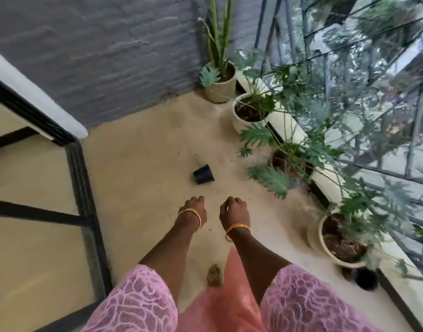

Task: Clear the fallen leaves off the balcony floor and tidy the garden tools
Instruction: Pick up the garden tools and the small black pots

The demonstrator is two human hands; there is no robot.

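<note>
Right now I have both hands out in front, low over the floor (143, 144), and neither holds anything: the left hand (193, 212) and right hand (233, 213) hang with fingers loosely curled, well short of the black pot (203, 174) that lies tipped on its side just ahead. As I judge it, that pot is the step in hand, since it is the one stray garden item lying out in the middle. A few dark specks (196, 155) sit beyond it (leaf bits or soil, the blur will not let me say which). To do this well I would bend down squarely, take the pot by its rim with one hand and keep the mouth turned up, so any soil inside stays put. It belongs beside the other pots, and a second black pot (365, 279) stands by the ledge near the white planter (325, 245), which looks a fair spot for it. I would mind the fronds (272, 179) leaning over the floor, reaching under them instead of through them.
</note>
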